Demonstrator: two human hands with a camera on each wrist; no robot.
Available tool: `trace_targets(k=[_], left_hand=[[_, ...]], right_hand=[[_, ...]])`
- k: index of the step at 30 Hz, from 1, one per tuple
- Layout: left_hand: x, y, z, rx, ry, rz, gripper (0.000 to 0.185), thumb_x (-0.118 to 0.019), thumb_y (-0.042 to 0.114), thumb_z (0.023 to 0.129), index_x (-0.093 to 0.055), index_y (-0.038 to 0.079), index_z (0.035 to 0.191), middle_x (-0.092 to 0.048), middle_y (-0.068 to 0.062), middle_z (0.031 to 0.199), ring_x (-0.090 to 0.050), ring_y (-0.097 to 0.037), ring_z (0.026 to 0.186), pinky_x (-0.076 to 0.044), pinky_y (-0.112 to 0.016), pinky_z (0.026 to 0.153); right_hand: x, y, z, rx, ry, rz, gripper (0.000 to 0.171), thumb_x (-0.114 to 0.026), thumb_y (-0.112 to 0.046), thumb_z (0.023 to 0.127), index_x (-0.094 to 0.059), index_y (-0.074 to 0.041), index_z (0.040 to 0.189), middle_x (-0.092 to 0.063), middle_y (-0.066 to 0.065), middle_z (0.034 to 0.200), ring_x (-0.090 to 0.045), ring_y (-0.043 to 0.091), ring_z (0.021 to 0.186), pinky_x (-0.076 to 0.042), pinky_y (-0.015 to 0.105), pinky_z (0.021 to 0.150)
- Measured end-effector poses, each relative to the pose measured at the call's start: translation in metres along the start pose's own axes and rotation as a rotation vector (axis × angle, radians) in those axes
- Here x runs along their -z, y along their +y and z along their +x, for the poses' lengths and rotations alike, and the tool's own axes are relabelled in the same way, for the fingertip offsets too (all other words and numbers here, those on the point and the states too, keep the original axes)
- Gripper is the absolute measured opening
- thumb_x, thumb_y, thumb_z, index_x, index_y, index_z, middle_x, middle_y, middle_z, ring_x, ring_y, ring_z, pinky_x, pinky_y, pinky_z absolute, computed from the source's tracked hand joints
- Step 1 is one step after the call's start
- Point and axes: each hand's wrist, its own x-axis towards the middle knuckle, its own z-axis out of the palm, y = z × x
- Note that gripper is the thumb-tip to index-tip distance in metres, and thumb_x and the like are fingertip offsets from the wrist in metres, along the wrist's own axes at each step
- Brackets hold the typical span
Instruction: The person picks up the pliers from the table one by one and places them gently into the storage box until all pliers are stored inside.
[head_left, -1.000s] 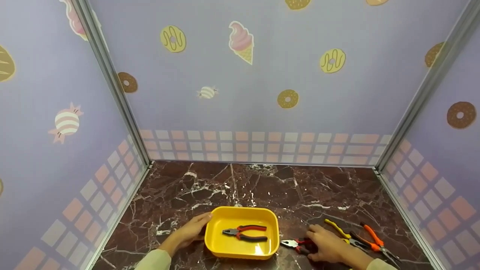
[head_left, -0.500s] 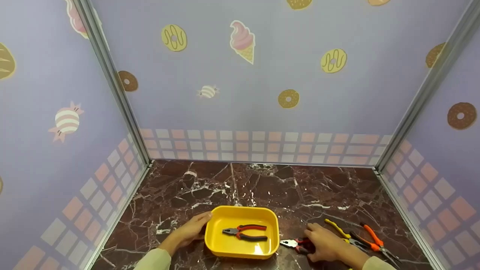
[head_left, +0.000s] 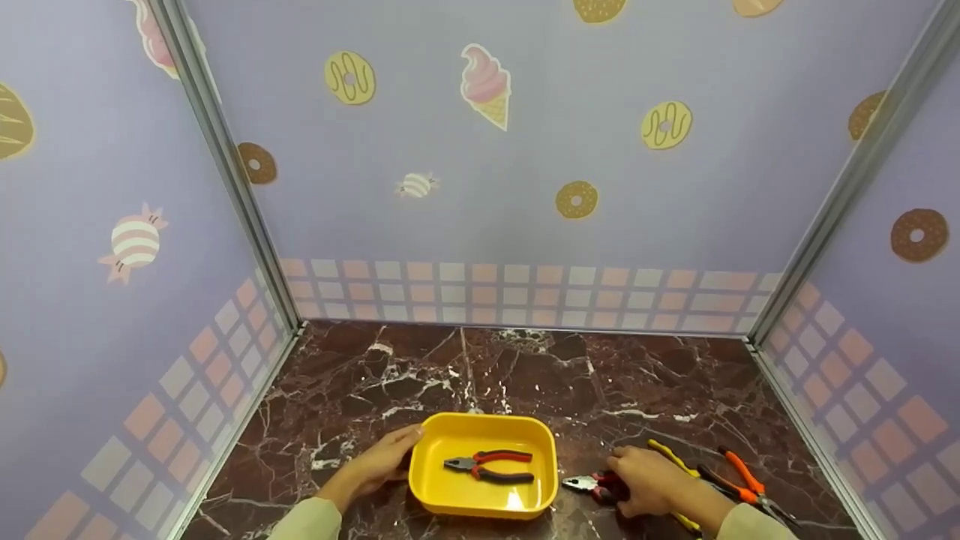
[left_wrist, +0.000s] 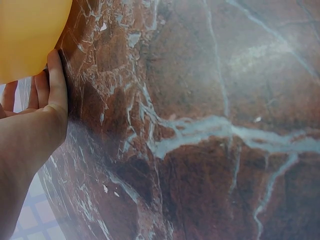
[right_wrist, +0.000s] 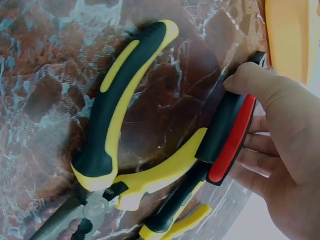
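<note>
Although you can check every tool and the tray, none of them shows a brand, label or any writing you could read. Your right hand [head_left: 651, 489] grips the red-and-black-handled pliers [head_left: 596, 486], with thumb and fingers curled round the handles; the wrist view shows the thumb pressed on a black grip edged in red [right_wrist: 227, 137]. These pliers lie on the dark red marble tabletop [head_left: 465, 367], just right of the yellow plastic tray [head_left: 484, 426], their grey metal nose pointing toward the tray wall. Part of the handles is hidden under your hand.

Your left hand [head_left: 379, 463] rests against the left wall of the tray with fingers nearly straight, holding nothing; the left wrist view shows the fingertips [left_wrist: 56, 75] touching the tray's rounded yellow corner [left_wrist: 30, 35].

Inside the tray lies another pair of pliers with red and black handles [head_left: 489, 465], flat on the bottom, nose to the left.

Close beside your right hand sit yellow-and-black-handled pliers [right_wrist: 117, 115], their handles spread, and just beyond them orange-handled long-nose pliers [head_left: 742, 480], all on the marble.
</note>
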Motion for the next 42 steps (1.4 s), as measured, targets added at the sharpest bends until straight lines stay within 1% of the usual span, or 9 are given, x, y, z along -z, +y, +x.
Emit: trace_targets(k=[6, 11, 13, 17, 20, 25, 32, 37, 42], left_hand=[[0.0, 0.002, 0.0, 0.013, 0.008, 0.007, 0.064, -0.043, 0.041, 0.116, -0.036, -0.004, 0.161, -0.057, -0.026, 0.147, -0.065, -0.033, 0.124, -0.059, -0.054, 0.1], [0.0, 0.004, -0.001, 0.029, 0.008, 0.029, 0.067, -0.043, 0.043, 0.115, -0.033, -0.003, 0.163, -0.059, -0.024, 0.146, -0.066, -0.031, 0.122, -0.06, -0.052, 0.099], [0.0, 0.004, -0.001, 0.036, 0.005, 0.035, 0.068, -0.043, 0.044, 0.115, -0.032, -0.002, 0.164, -0.059, -0.023, 0.146, -0.066, -0.03, 0.122, -0.06, -0.051, 0.099], [0.002, 0.004, 0.0, 0.041, 0.003, 0.027, 0.068, -0.044, 0.044, 0.115, -0.032, -0.002, 0.164, -0.057, -0.023, 0.148, -0.065, -0.031, 0.125, -0.06, -0.051, 0.1], [0.002, 0.003, 0.001, 0.04, 0.003, 0.016, 0.067, -0.045, 0.044, 0.115, -0.034, -0.002, 0.163, -0.057, -0.023, 0.149, -0.065, -0.03, 0.125, -0.059, -0.051, 0.1], [0.001, 0.002, 0.0, 0.027, 0.002, 0.01, 0.067, -0.045, 0.044, 0.115, -0.036, -0.002, 0.162, -0.059, -0.023, 0.147, -0.066, -0.03, 0.123, -0.059, -0.051, 0.1], [0.0, 0.0, 0.0, 0.025, 0.005, -0.003, 0.068, -0.046, 0.044, 0.115, -0.034, -0.003, 0.163, -0.058, -0.024, 0.147, -0.065, -0.03, 0.123, -0.059, -0.052, 0.1], [0.001, 0.0, 0.001, 0.014, 0.0, 0.0, 0.067, -0.045, 0.043, 0.115, -0.034, -0.003, 0.163, -0.059, -0.024, 0.146, -0.066, -0.03, 0.123, -0.059, -0.051, 0.1], [0.001, 0.0, 0.001, 0.013, 0.007, 0.02, 0.069, -0.046, 0.044, 0.114, -0.034, -0.004, 0.163, -0.061, -0.022, 0.144, -0.066, -0.028, 0.12, -0.059, -0.052, 0.1]], right_hand=[[0.008, 0.002, 0.004, -0.02, -0.039, -0.013, 0.043, -0.09, -0.033, 0.072, -0.068, -0.012, 0.103, -0.061, -0.001, 0.092, -0.06, 0.016, 0.08, -0.056, 0.04, 0.064], [0.01, 0.003, 0.004, 0.018, 0.05, -0.019, 0.04, -0.09, -0.026, 0.069, -0.067, -0.012, 0.098, -0.056, -0.004, 0.088, -0.06, 0.017, 0.078, -0.056, 0.042, 0.062], [0.011, 0.003, 0.004, 0.012, 0.069, -0.001, 0.041, -0.09, -0.024, 0.068, -0.068, -0.011, 0.1, -0.056, -0.005, 0.089, -0.061, 0.018, 0.078, -0.056, 0.043, 0.061], [0.015, 0.004, 0.004, -0.036, 0.027, 0.065, 0.043, -0.089, -0.021, 0.072, -0.069, -0.009, 0.108, -0.058, -0.002, 0.097, -0.061, 0.018, 0.081, -0.055, 0.043, 0.063], [0.021, 0.006, 0.005, -0.063, 0.007, 0.104, 0.042, -0.088, -0.019, 0.074, -0.069, -0.009, 0.11, -0.06, 0.0, 0.101, -0.059, 0.016, 0.083, -0.055, 0.041, 0.065], [0.028, 0.008, 0.009, -0.065, 0.031, 0.128, 0.04, -0.088, -0.019, 0.073, -0.068, -0.01, 0.108, -0.058, -0.001, 0.1, -0.054, 0.012, 0.079, -0.052, 0.038, 0.064], [0.034, 0.009, 0.014, -0.035, 0.096, 0.105, 0.039, -0.09, -0.02, 0.075, -0.067, -0.009, 0.105, -0.051, -0.005, 0.095, -0.047, 0.011, 0.078, -0.044, 0.032, 0.061], [0.038, 0.007, 0.015, -0.035, 0.109, 0.104, 0.039, -0.09, -0.02, 0.076, -0.068, -0.009, 0.106, -0.053, -0.006, 0.094, -0.05, 0.011, 0.08, -0.047, 0.032, 0.061], [0.042, 0.005, 0.015, -0.05, 0.111, 0.096, 0.043, -0.091, -0.019, 0.076, -0.068, -0.007, 0.111, -0.059, -0.002, 0.101, -0.057, 0.016, 0.086, -0.05, 0.037, 0.063]])
